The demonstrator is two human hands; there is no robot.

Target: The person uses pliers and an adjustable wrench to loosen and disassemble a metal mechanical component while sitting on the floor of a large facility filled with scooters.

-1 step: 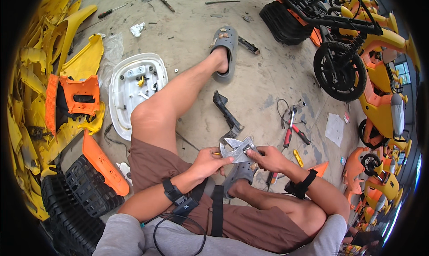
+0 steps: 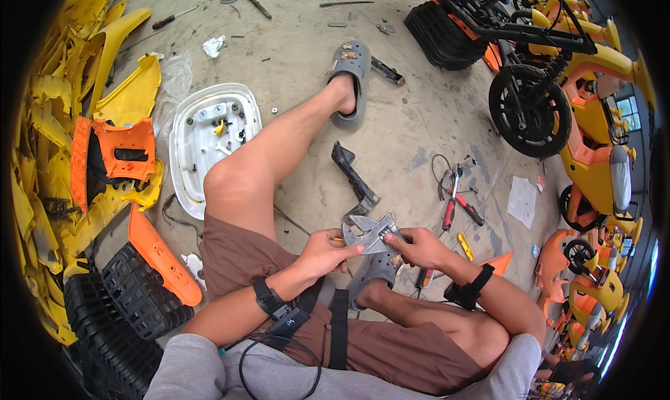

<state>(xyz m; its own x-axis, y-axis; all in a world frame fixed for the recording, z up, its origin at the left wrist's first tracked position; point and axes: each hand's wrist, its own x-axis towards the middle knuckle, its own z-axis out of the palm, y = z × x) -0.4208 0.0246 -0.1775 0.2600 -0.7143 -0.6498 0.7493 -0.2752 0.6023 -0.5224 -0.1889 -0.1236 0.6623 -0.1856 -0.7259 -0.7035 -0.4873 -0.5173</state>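
Both hands gripping a grey metal piece, black bracket just beyond, white shell left, red-handled tools right

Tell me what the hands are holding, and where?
A grey metal piece: the left hand grips its lower left edge, the right hand its right side.

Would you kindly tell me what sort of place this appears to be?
Probably a scooter workshop: yellow-and-orange scooters stand along the right, loose yellow panels are heaped on the left, and red-handled tools lie on the floor.
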